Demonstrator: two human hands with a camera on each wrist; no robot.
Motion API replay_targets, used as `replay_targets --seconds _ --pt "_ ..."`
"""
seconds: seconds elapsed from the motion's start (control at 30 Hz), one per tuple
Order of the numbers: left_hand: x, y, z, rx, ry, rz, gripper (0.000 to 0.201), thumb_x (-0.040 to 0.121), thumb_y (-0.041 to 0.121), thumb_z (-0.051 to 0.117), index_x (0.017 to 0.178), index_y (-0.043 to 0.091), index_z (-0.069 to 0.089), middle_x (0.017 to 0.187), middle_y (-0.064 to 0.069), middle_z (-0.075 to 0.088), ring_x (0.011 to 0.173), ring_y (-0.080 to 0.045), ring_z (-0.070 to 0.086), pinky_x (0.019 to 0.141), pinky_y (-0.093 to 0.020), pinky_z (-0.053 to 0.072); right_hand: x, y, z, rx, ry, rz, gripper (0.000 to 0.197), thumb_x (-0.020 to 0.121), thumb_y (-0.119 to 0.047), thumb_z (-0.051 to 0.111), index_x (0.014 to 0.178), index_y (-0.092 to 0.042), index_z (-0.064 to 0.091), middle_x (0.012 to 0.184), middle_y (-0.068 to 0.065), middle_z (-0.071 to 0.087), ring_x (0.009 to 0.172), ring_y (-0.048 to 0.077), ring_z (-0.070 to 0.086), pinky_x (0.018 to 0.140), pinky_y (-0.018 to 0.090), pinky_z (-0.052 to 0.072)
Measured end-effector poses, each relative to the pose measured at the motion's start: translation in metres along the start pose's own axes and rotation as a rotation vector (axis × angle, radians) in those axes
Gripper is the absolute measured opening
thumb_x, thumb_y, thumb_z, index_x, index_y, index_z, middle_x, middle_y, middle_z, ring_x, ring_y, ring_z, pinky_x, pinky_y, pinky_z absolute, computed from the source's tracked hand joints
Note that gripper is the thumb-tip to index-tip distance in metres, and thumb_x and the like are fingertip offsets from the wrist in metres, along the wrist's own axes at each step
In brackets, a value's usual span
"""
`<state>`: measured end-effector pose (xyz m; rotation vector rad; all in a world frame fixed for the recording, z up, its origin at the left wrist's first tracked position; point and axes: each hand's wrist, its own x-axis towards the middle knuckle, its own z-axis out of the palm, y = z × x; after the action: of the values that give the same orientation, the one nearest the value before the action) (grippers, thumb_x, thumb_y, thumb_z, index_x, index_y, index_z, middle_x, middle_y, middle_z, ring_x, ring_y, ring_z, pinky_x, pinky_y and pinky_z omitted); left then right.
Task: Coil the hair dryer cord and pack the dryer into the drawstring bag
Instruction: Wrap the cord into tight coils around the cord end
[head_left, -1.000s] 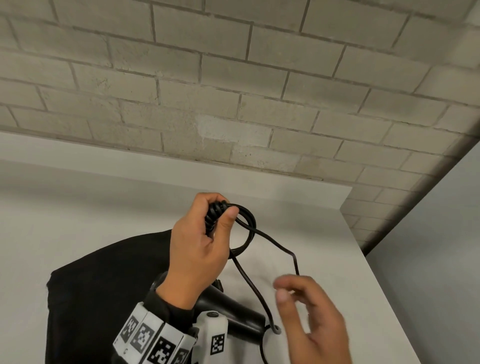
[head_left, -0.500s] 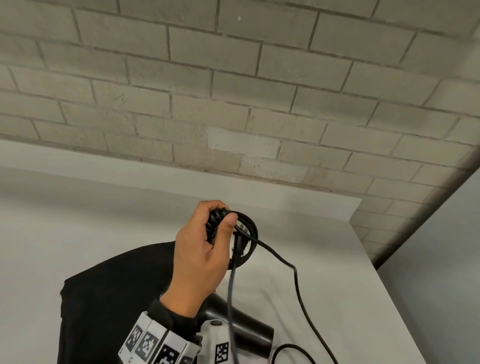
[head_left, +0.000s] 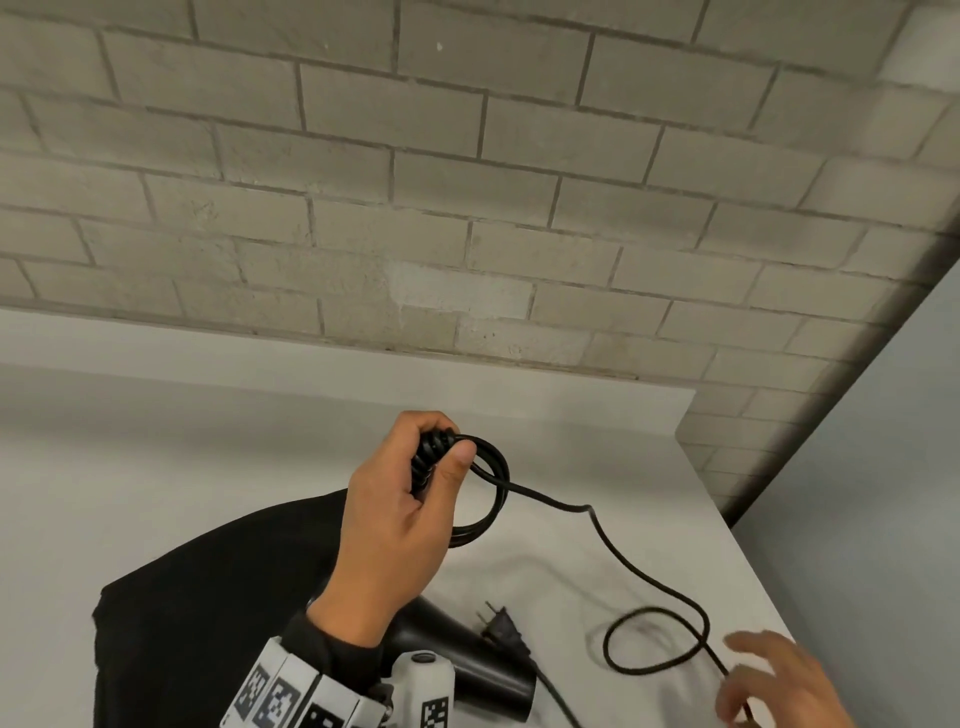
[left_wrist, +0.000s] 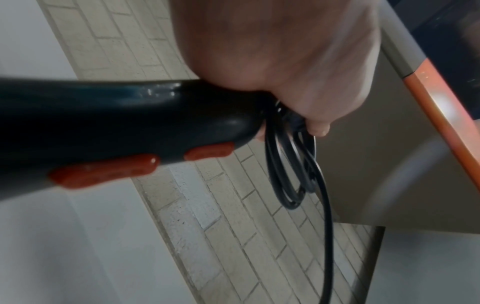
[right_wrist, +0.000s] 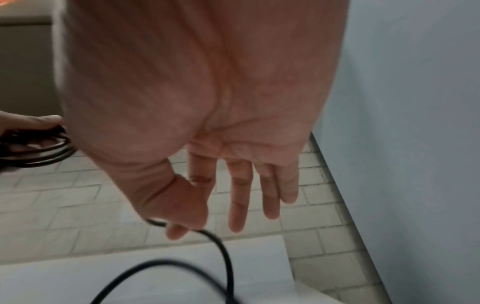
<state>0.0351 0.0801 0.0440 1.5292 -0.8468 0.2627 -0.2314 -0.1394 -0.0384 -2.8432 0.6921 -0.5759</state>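
My left hand (head_left: 439, 457) grips the end of the black hair dryer's (head_left: 467, 662) handle together with a few coiled loops of its cord (head_left: 491, 493), held up above the table. In the left wrist view the handle (left_wrist: 124, 123) shows red buttons and the coil (left_wrist: 288, 164) hangs below my fist (left_wrist: 298, 72). From the coil the cord runs right and down into a loose loop (head_left: 654, 644) on the table. The plug (head_left: 501, 631) lies beside the dryer's barrel. My right hand (head_left: 763, 680) hovers at the lower right, fingers straight (right_wrist: 236, 195), the cord (right_wrist: 223, 253) passing by its thumb. The black drawstring bag (head_left: 208, 613) lies flat under my left forearm.
The white table (head_left: 597, 441) ends at a brick wall (head_left: 467, 208) behind and at an edge on the right, beside a pale blue-grey panel (head_left: 883, 493). An orange-edged surface (left_wrist: 441, 102) appears in the left wrist view.
My right hand dropped out of sight half a second ago and is back at the lower right by the cord. The plug and a loose cord loop now lie on the table.
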Motion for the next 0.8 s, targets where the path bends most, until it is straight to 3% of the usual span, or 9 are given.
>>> replay_targets --seconds 0.07,0.13,0.27,0.33,0.47,0.53,0.6,0.67,0.8 --pt "0.000 0.001 -0.002 -0.009 0.003 0.000 0.020 0.092 0.044 0.051 0.097 0.026 0.057 0.081 0.003 0.060 0.068 -0.019 0.056 0.062 -0.030 0.046 0.016 -0.008 -0.025 0.101 -0.104 0.030 0.033 0.051 -0.031 0.059 0.077 -0.048 0.048 0.123 -0.045 0.035 0.081 0.003 0.054 0.075 0.011 0.045" --pt "-0.002 0.002 -0.001 -0.001 -0.002 0.005 0.020 0.092 0.045 0.051 0.097 0.026 0.057 0.080 0.003 0.059 0.067 -0.019 0.056 0.060 -0.029 0.046 0.032 -0.021 -0.025 0.163 -0.023 0.033 0.033 0.062 -0.027 0.057 0.086 -0.049 0.051 0.109 -0.038 0.050 0.085 -0.005 0.055 0.077 -0.003 0.036" --pt "-0.006 0.003 0.006 0.023 -0.028 0.013 0.022 0.093 0.048 0.050 0.098 0.027 0.056 0.075 0.004 0.057 0.061 -0.018 0.053 0.057 -0.028 0.045 0.051 -0.080 -0.021 0.377 0.082 -0.069 0.026 0.073 -0.026 0.066 0.090 -0.045 0.058 0.098 -0.023 0.062 0.095 -0.005 0.058 0.071 0.000 0.043" --pt "-0.008 0.004 0.008 0.041 -0.044 0.020 0.022 0.093 0.050 0.050 0.098 0.029 0.055 0.074 0.006 0.056 0.061 -0.017 0.052 0.057 -0.027 0.044 0.059 -0.110 -0.015 0.474 0.176 -0.123 0.024 0.082 -0.034 0.061 0.104 -0.042 0.057 0.109 -0.024 0.057 0.107 -0.003 0.055 0.076 0.006 0.047" --pt "-0.009 0.004 0.007 0.055 -0.051 0.019 0.022 0.093 0.051 0.049 0.099 0.031 0.055 0.074 0.009 0.056 0.062 -0.014 0.053 0.058 -0.022 0.043 0.074 -0.145 -0.003 0.485 0.215 -0.151 0.048 0.088 -0.039 0.060 0.132 -0.035 0.042 0.137 -0.015 0.041 0.130 0.004 0.039 0.102 0.008 0.029" --pt "-0.008 0.005 0.006 0.062 -0.051 0.027 0.020 0.094 0.049 0.049 0.099 0.030 0.055 0.075 0.009 0.056 0.062 -0.014 0.053 0.057 -0.019 0.042 0.081 -0.152 -0.001 0.424 0.167 -0.195 0.044 0.091 -0.046 0.052 0.132 -0.038 0.039 0.133 -0.017 0.043 0.125 -0.002 0.041 0.100 0.011 0.034" --pt "-0.007 0.005 0.006 0.074 -0.046 0.033 0.017 0.094 0.047 0.049 0.099 0.032 0.054 0.074 0.008 0.056 0.060 -0.014 0.052 0.055 -0.020 0.042 0.087 -0.155 -0.003 0.417 0.161 -0.260 0.026 0.095 -0.044 0.046 0.120 -0.041 0.045 0.109 -0.025 0.053 0.099 -0.008 0.053 0.082 0.015 0.046" --pt "-0.007 0.005 0.006 0.080 -0.042 0.038 0.015 0.095 0.046 0.048 0.099 0.033 0.053 0.072 0.007 0.055 0.058 -0.014 0.051 0.054 -0.022 0.042 0.090 -0.156 -0.008 0.430 0.197 -0.306 0.014 0.096 -0.039 0.046 0.109 -0.037 0.053 0.093 -0.023 0.055 0.080 -0.003 0.056 0.065 0.022 0.050" --pt "-0.005 0.006 0.006 0.090 -0.034 0.044 0.018 0.095 0.047 0.046 0.106 0.036 0.055 0.074 0.006 0.057 0.060 -0.014 0.053 0.055 -0.023 0.042 0.096 -0.159 -0.029 0.416 0.263 -0.446 0.016 0.097 -0.028 0.053 0.107 -0.022 0.063 0.088 -0.011 0.058 0.076 0.008 0.056 0.061 0.027 0.048"
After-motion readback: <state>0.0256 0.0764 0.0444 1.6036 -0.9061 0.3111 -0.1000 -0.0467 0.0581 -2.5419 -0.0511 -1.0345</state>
